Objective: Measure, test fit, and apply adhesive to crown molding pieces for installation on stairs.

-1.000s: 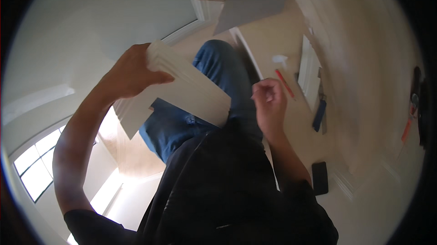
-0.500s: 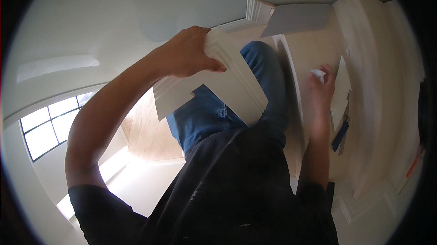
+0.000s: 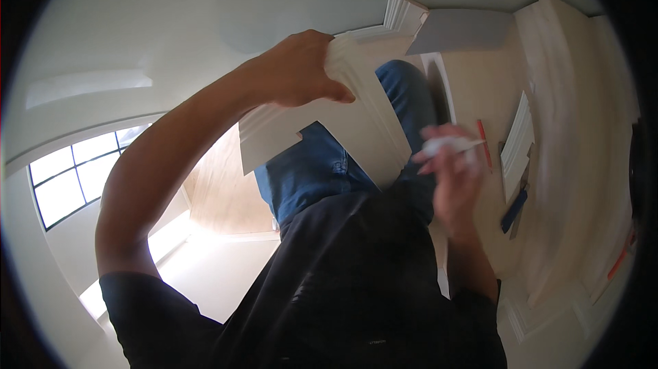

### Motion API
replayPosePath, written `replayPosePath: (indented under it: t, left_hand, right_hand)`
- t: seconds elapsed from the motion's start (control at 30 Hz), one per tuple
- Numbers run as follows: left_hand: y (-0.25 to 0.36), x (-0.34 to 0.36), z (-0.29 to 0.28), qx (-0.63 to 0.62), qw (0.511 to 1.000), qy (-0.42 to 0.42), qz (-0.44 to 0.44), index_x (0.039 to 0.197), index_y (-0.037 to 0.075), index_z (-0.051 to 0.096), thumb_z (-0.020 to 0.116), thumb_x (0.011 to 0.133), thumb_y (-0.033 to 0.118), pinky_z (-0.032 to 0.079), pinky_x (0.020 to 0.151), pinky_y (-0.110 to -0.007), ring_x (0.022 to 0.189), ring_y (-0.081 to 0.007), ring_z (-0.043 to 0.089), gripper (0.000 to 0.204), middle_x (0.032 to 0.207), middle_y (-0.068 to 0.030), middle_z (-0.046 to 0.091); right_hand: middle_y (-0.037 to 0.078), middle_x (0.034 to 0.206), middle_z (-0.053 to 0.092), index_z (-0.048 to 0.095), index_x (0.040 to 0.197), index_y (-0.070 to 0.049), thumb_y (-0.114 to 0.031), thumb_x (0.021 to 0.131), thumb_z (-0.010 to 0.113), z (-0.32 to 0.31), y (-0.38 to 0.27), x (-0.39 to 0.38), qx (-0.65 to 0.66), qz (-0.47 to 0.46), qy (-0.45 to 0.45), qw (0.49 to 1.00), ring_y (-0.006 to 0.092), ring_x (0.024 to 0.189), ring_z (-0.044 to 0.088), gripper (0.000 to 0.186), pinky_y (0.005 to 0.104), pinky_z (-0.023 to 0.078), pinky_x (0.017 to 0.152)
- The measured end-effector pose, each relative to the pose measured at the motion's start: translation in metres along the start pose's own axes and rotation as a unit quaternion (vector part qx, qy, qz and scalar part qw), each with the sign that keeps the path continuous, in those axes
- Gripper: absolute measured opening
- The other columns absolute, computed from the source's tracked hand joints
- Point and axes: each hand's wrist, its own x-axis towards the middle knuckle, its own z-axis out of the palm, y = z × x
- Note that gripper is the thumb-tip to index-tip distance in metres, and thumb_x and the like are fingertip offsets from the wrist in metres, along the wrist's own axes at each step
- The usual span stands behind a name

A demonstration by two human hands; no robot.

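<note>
My left hand (image 3: 301, 71) grips the upper corner of an L-shaped piece of white trim moulding (image 3: 364, 122), thumb on its near face. The moulding has ridged edges and is held tilted above my lap. My right hand (image 3: 458, 187), smeared by motion, is closed round a small white bottle (image 3: 445, 144) with a tapered tip pointing right. The bottle is beside the moulding's right end, apart from it, over my jeans-clad knee.
On the wooden surface to the right lie a thin red stick (image 3: 484, 144), a white trim offcut (image 3: 518, 146) and a blue-handled tool (image 3: 514, 208). A grey sheet (image 3: 462, 31) and ridged trim (image 3: 403, 14) stand by the far wall. Light panels rise at the right.
My right hand has come left and nearer with the white bottle, uncovering the red stick. The left hand and moulding have shifted slightly right in the picture.
</note>
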Motion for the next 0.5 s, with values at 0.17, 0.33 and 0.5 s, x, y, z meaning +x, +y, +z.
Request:
replayPosePath:
  t: [0.17,0.33,0.5]
  left_hand:
    - [-0.007,0.004,0.005,0.002,0.999,0.012,0.038,0.114,-0.003,0.074,0.088,0.077,0.034,0.057,0.090,-0.044,0.096,-0.0356,0.074,0.054,0.105,-0.0225,0.077]
    - [-0.005,0.000,0.001,0.016,0.999,0.018,0.031,0.114,-0.003,0.074,0.087,0.077,0.032,0.057,0.089,-0.044,0.094,-0.0359,0.074,0.053,0.102,-0.0229,0.077]
    - [-0.004,0.001,0.001,-0.028,0.999,0.019,0.030,0.115,-0.004,0.074,0.087,0.075,0.035,0.058,0.090,-0.044,0.095,-0.0365,0.074,0.057,0.103,-0.0236,0.077]
  right_hand:
    - [0.013,0.117,0.071,0.056,0.134,0.003,-0.016,0.109,0.065,0.077,0.004,-0.032,0.075,0.118,-0.235,0.962,0.0153,0.099,0.072,0.032,0.0292,0.059,0.088]
    - [0.012,0.113,0.073,0.053,0.137,0.002,-0.023,0.110,0.065,0.108,0.014,-0.014,0.075,0.233,-0.302,0.921,0.0137,0.092,0.072,0.039,0.0284,0.060,0.085]
    - [0.011,0.113,0.074,0.054,0.136,0.002,-0.027,0.110,0.065,0.119,0.013,0.001,0.063,0.270,-0.320,0.906,0.0133,0.089,0.072,0.041,0.0281,0.060,0.083]
